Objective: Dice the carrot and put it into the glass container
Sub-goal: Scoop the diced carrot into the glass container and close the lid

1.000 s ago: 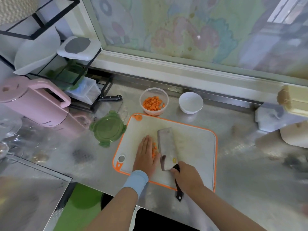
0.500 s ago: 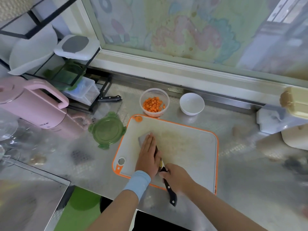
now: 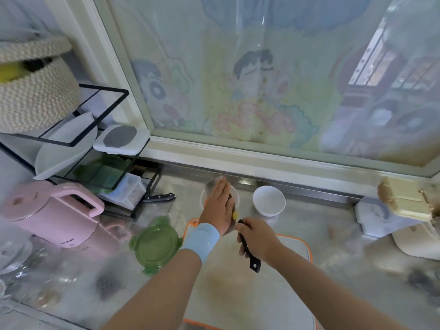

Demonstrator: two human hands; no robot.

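- You are at the transfer step. Your left hand (image 3: 217,208) lies flat, fingers (image 3: 222,189) straight, on the cleaver (image 3: 250,257) blade, over the glass container (image 3: 202,198) near the bench's back edge.
- Your right hand (image 3: 256,236) has its fingers curled round the cleaver's black handle.
- The carrot dice are hidden under your left hand, so I cannot tell how many remain on the blade.
- Next, I judge, you tilt the blade and slide the dice off inside the rim.
- Count: one glass container, one white bowl (image 3: 269,202), one green lid (image 3: 154,246), one cutting board (image 3: 292,270), and two knives, the cleaver plus a second knife (image 3: 159,198).
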